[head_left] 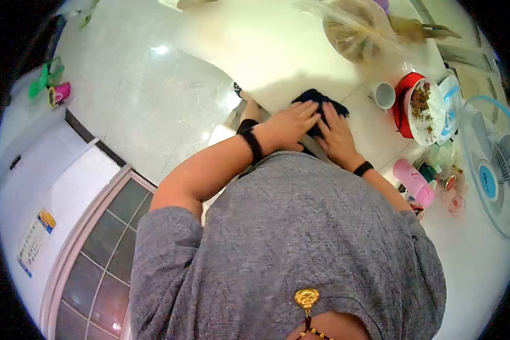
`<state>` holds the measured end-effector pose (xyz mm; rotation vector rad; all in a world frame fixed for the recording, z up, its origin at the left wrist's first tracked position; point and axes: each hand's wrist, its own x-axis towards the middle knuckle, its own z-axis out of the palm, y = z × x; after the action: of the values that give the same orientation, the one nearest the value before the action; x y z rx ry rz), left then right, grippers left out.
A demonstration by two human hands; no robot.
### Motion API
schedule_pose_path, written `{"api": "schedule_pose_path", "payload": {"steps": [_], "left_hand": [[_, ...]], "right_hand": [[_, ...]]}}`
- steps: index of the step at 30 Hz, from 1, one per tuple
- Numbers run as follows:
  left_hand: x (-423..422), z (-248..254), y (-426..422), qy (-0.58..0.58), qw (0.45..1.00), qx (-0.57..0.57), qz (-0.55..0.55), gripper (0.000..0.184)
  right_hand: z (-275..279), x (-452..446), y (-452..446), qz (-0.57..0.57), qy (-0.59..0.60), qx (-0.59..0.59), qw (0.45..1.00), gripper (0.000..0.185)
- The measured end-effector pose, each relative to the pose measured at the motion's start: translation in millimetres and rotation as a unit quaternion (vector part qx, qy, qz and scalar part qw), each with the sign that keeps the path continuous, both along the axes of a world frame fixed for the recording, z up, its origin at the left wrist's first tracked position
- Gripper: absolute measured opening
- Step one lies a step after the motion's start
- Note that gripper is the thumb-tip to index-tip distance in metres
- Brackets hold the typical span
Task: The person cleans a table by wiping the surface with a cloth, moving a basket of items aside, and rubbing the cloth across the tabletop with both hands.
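A dark navy, folded piece of cloth (310,97) lies at the near edge of the pale table (277,62). My left hand (293,123) rests on its left part with the fingers stretched out. Flat on its right part lies my right hand (339,139), fingers extended and slightly spread. The fingertips of both hands come close together over the middle of the cloth. Part of the cloth is hidden under the palms. Each wrist wears a black band.
Right of the cloth stand a white mug (383,95), a white bowl with food scraps (435,116), a red container (401,107) and a pink bottle (412,180). A fan (488,175) is at far right. A plastic-covered round dish (351,34) sits at the back.
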<state>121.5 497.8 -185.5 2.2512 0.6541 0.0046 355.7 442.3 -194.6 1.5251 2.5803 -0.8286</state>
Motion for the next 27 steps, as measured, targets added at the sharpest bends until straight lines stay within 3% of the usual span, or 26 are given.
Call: {"api": "schedule_pose_path", "payload": {"steps": [9, 20, 22, 25, 27], "left_hand": [[-52, 2, 57, 0.069, 0.991, 0.016, 0.111, 0.107], [-68, -19, 206, 0.154, 0.960, 0.163, 0.170, 0.109], [-63, -21, 209, 0.215, 0.938, 0.190, 0.195, 0.106], [-57, -23, 196, 0.210, 0.932, 0.195, 0.224, 0.107], [-54, -22, 173, 0.210, 0.936, 0.188, 0.212, 0.110]], "right_hand": [[1, -74, 93, 0.011, 0.009, 0.028, 1.000, 0.065], [-33, -120, 255, -0.016, 0.024, 0.143, 0.989, 0.058], [-33, -122, 261, -0.022, 0.014, 0.130, 0.991, 0.058], [-32, -124, 255, -0.008, -0.045, 0.140, 0.989, 0.059], [-32, -121, 230, -0.030, 0.010, 0.139, 0.990, 0.060]]}}
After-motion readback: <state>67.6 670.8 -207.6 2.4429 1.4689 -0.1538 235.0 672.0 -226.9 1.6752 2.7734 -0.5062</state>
